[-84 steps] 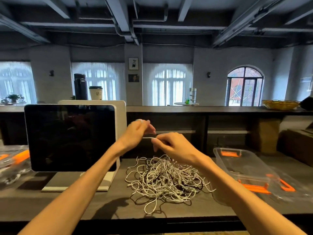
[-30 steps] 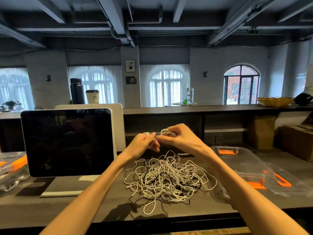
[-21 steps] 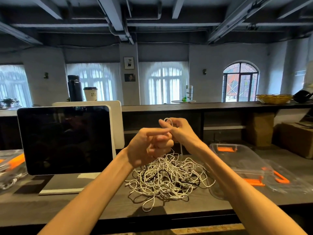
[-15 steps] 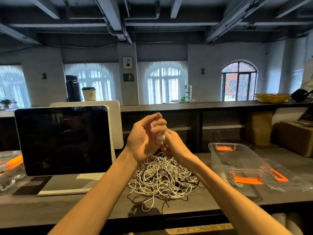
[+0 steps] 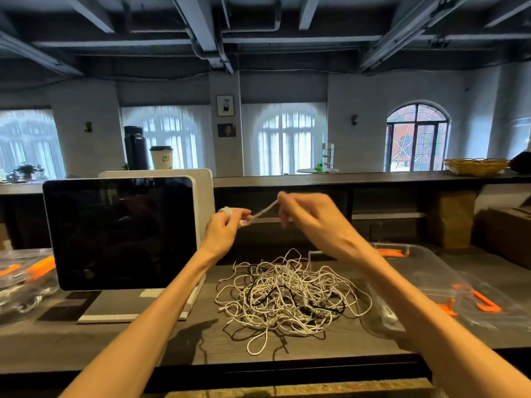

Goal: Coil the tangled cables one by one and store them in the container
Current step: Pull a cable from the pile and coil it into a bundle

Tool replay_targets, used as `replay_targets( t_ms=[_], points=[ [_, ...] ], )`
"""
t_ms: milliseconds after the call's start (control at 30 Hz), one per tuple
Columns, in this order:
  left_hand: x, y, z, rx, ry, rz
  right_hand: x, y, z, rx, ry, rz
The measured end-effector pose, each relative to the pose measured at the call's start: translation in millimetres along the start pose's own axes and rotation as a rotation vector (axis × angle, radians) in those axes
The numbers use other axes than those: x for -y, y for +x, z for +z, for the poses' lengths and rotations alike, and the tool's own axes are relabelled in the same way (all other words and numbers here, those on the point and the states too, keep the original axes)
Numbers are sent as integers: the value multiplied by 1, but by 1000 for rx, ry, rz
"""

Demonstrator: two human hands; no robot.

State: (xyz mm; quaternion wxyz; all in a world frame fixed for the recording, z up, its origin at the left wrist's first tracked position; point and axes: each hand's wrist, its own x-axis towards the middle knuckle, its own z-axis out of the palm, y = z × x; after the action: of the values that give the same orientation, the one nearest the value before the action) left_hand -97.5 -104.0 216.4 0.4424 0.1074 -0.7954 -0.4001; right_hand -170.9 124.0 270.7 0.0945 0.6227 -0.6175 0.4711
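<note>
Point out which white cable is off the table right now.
The white cable stretched between left hand and right hand; the others lie tangled in the pile on the table.

**Surfaces as I see them**

I see a matt, dark wood-grain table (image 5: 86, 340). The cables (image 5: 284, 294) look smooth, mostly white with a few black. The container (image 5: 425, 271) is clear glossy plastic with orange clips. The screen (image 5: 120, 231) is glossy black glass.
</note>
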Motion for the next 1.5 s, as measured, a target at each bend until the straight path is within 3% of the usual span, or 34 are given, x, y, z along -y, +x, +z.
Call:
replay_targets(
  t_ms=[133,400,533,600,667,733,767,833,933,1033,1133,1200,1267,1400,1500],
  points=[
    [11,-3,-8,44,-28,-39,7,10,-12,-25,-60,-71],
    [-33,-29,15,376,-140,-168,-21,45,-11,-310,105,90],
    [-62,-48,16,753,-391,-239,-44,52,-6,-399,191,292],
    [-75,-53,9,899,-611,-277,-53,51,2,-311,100,395],
    [-86,-53,5,844,-746,-328,-64,45,11,-112,-213,426],
    [-92,-50,4,683,-767,-367,-65,37,17,-5,-436,349],
    [-93,-48,3,620,-763,-385,-65,34,19,-25,-414,256],
    [-91,-43,1,542,-764,-427,-58,29,24,-39,-80,121],
    [-88,-41,1,450,-810,-504,-41,27,30,102,220,146],
    [-85,-41,6,436,-898,-560,-34,27,30,126,185,212],
    [-79,-40,8,403,-866,-543,-33,28,21,85,-155,152],
    [-80,-43,9,411,-866,-523,-34,30,14,54,-206,107],
    [-83,-44,8,488,-926,-513,-31,32,7,38,-88,73],
    [-79,-44,-2,811,-899,-414,-25,30,11,22,196,51],
    [-88,-44,1,776,-1153,-408,-31,25,24,-35,325,108]
  ],
)
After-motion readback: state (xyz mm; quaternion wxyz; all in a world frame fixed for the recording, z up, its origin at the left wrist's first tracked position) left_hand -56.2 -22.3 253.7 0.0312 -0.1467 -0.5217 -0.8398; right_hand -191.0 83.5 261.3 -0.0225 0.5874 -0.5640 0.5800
